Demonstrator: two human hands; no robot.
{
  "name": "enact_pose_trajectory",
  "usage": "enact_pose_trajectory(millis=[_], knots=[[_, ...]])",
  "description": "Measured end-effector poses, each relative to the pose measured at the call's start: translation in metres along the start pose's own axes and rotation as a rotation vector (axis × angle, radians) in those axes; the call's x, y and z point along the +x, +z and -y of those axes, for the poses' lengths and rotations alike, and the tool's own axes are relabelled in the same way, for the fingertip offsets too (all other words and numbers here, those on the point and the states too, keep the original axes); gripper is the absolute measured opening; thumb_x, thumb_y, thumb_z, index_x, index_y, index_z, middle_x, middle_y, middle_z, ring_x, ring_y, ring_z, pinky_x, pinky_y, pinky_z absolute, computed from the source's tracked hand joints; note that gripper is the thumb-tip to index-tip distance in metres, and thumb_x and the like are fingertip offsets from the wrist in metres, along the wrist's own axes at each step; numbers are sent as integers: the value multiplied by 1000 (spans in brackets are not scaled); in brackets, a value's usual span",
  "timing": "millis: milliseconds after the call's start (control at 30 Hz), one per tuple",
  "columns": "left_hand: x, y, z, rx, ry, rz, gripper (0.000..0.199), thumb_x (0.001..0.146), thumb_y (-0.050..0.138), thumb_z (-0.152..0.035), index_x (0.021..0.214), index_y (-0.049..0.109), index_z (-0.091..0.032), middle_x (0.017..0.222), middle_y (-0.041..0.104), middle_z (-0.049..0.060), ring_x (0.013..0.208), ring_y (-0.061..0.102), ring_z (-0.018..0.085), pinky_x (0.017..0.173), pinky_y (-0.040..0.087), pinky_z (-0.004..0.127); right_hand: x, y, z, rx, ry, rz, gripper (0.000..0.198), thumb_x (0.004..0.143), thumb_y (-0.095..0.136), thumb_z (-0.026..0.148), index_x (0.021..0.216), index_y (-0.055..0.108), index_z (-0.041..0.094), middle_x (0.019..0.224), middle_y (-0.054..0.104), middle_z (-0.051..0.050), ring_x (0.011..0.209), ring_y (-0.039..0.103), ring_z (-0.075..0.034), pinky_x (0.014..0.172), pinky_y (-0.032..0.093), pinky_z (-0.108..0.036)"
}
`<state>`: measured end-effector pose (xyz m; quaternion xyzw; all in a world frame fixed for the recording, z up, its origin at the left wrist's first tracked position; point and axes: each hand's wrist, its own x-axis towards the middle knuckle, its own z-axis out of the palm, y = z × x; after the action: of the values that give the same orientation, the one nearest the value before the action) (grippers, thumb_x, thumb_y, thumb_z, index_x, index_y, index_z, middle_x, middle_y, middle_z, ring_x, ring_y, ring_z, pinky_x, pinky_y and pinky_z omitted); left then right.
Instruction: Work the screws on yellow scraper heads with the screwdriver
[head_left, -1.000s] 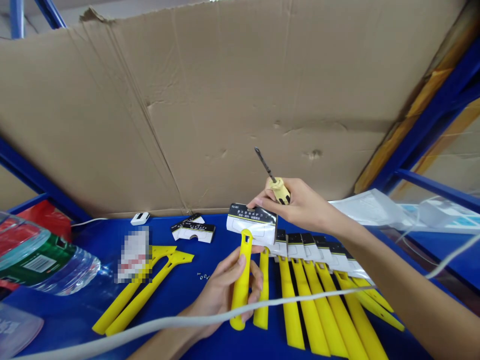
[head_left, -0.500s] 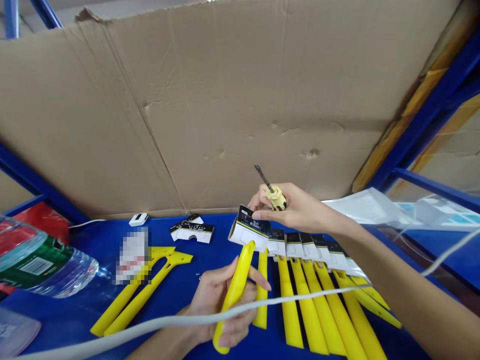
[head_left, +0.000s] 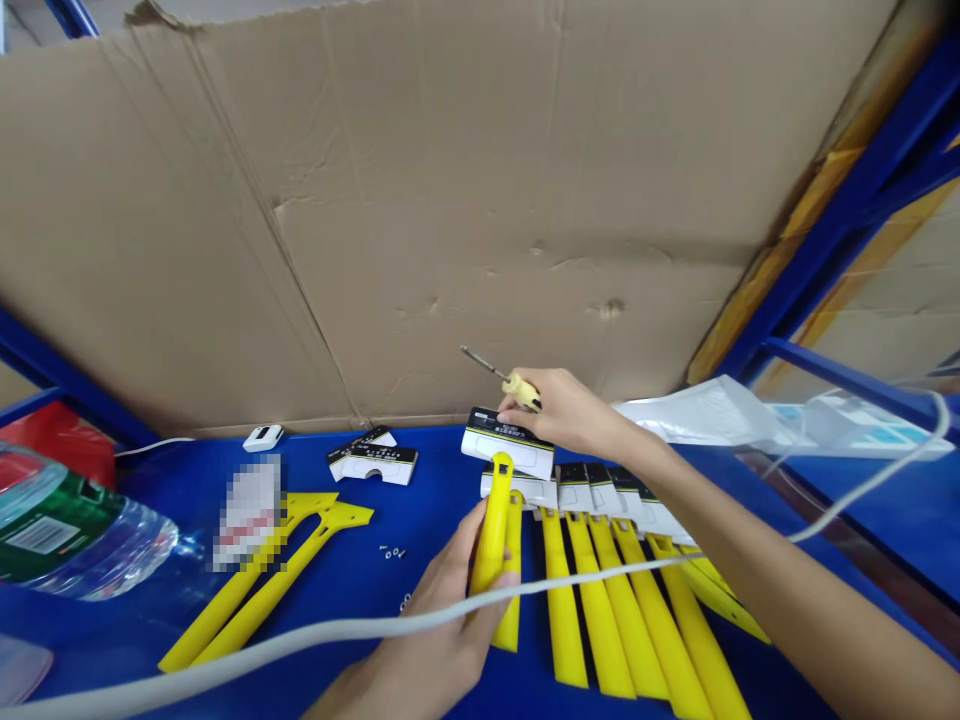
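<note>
My left hand (head_left: 442, 625) is wrapped round a yellow scraper handle (head_left: 492, 525), which is tilted upward. At its top end is a black-and-white card sleeve (head_left: 506, 450); any blade inside is hidden. My right hand (head_left: 551, 405) grips a screwdriver (head_left: 523, 392) with a pale yellow grip, its shaft pointing up and left. The fingers of that hand also hold the sleeve's upper edge. Just below lies another yellow handle (head_left: 510, 620) with its own card sleeve, partly covered by the left hand. Several sleeved yellow handles (head_left: 566, 610) lie in a row to the right.
Two bare yellow handles (head_left: 270, 590), loose card sleeves (head_left: 375, 463) and small screws and nuts (head_left: 391, 551) lie on the blue surface (head_left: 330, 620). A water bottle (head_left: 82, 535) lies at left. A white cable (head_left: 330, 640) crosses in front. Cardboard (head_left: 450, 200) stands behind.
My left hand has brought the yellow handle upward, its top now against the sleeve. The sleeve has turned more level, and the screwdriver in my right hand has swung further left.
</note>
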<state>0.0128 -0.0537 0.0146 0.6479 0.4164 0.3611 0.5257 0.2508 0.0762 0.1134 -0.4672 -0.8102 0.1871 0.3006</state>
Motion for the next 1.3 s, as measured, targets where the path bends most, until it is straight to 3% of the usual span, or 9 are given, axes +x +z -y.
enact_pose_trajectory(millis=[100, 200, 300, 567, 700, 867, 1067, 1167, 1300], knots=[[-16, 5, 10, 207, -64, -25, 72, 102, 61, -50, 167, 40, -29, 171, 40, 16, 163, 27, 38, 130, 28, 58, 3, 21, -7, -107, 16, 88, 7, 95, 72, 25, 96, 69, 19, 102, 82, -8, 93, 75, -23, 78, 47, -30], [-29, 18, 18, 288, -56, -52, 66, 108, 44, -49, 170, 35, -28, 174, 32, 16, 161, 31, 35, 130, 29, 58, 4, 44, -13, -171, 15, 161, 13, 96, 72, 28, 104, 71, 17, 103, 81, -13, 96, 74, -28, 73, 43, -31], [-37, 31, 25, 313, -44, -100, 64, 109, 40, -48, 170, 36, -29, 173, 33, 16, 157, 38, 35, 129, 32, 57, 3, 58, -21, -233, 13, 253, 17, 96, 72, 27, 109, 71, 15, 101, 79, -16, 97, 74, -31, 68, 39, -32], [-44, 42, 36, 355, -74, 27, 75, 103, 56, -51, 171, 33, -29, 177, 26, 17, 165, 18, 43, 130, 17, 69, 1, 53, -28, -364, 37, 398, 26, 91, 78, 34, 110, 73, 16, 110, 78, -18, 106, 73, -37, 68, 41, -33], [-51, 35, 34, 388, -34, -12, 72, 100, 65, -49, 167, 44, -32, 173, 39, 14, 163, 24, 44, 129, 20, 71, 0, 46, -23, -372, 23, 409, 30, 96, 75, 42, 110, 73, 16, 112, 78, -19, 107, 72, -36, 73, 45, -35], [-63, -1, 26, 547, 72, -190, 50, 101, 64, -42, 151, 63, -37, 154, 62, 10, 145, 53, 37, 124, 41, 60, -1, 30, -20, -334, -4, 381, 38, 103, 63, 52, 115, 72, 17, 112, 77, -18, 105, 72, -34, 77, 47, -38], [-57, -86, 30, 958, 251, -591, 38, 102, 61, -49, 131, 70, -27, 127, 73, 12, 126, 66, 37, 115, 48, 60, -4, -6, -20, -295, -41, 277, 40, 103, 58, 58, 95, 67, 20, 95, 75, -12, 85, 69, -27, 67, 40, -35], [-56, -125, 45, 1173, 186, -589, 43, 100, 59, -55, 129, 68, -23, 123, 73, 14, 124, 67, 39, 110, 52, 60, -7, -20, -16, -287, -45, 248, 40, 102, 58, 59, 89, 63, 22, 92, 74, -10, 80, 67, -25, 64, 38, -34], [-59, -150, 58, 1252, 126, -580, 41, 101, 51, -49, 125, 70, -22, 119, 74, 14, 115, 71, 38, 104, 57, 56, -11, -26, -10, -295, -51, 253, 38, 102, 59, 57, 88, 63, 22, 90, 74, -9, 75, 64, -23, 62, 36, -34]])
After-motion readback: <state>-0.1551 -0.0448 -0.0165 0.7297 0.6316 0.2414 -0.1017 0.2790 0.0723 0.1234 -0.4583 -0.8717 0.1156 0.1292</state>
